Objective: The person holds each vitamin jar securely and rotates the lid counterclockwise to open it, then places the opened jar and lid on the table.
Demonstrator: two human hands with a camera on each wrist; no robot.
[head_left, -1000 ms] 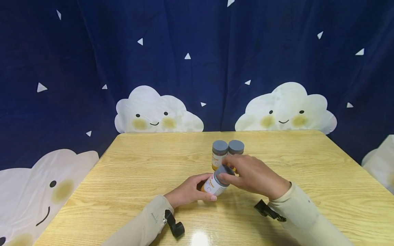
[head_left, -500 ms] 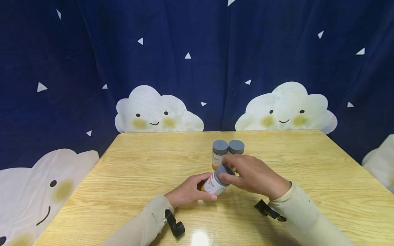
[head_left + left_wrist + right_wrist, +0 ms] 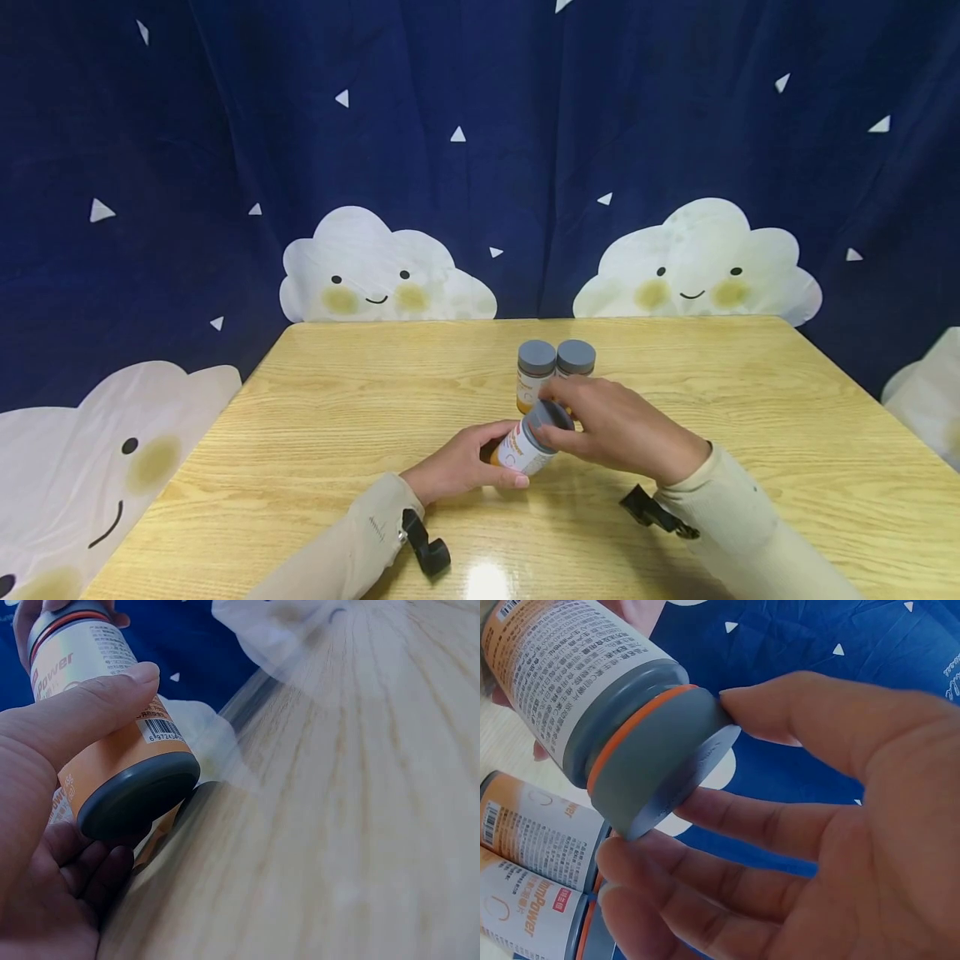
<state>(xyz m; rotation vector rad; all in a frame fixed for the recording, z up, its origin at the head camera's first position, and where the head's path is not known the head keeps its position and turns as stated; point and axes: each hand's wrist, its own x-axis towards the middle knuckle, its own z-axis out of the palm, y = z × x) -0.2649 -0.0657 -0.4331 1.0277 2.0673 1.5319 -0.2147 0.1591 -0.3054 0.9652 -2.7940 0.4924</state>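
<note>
A supplement bottle (image 3: 522,451) with a white and orange label leans to the right between my hands, near the middle of the table. My left hand (image 3: 467,463) grips its lower body, thumb across the label in the left wrist view, where the dark base (image 3: 139,795) shows tilted up off the table. On the grey screw cap (image 3: 664,761), my right hand (image 3: 618,429) pinches with thumb and fingertips. An orange ring shows between cap and neck in the right wrist view, with the cap on the bottle.
Just behind my right hand stand two matching bottles side by side, the left one (image 3: 536,375) and the right one (image 3: 575,358), partly hidden by that hand. The wooden table (image 3: 360,383) ends at a dark blue curtain (image 3: 420,167) with clouds.
Almost nothing differs. Both hands keep their hold on the bottle and cap in the same place, and the two bottles behind have not moved.
</note>
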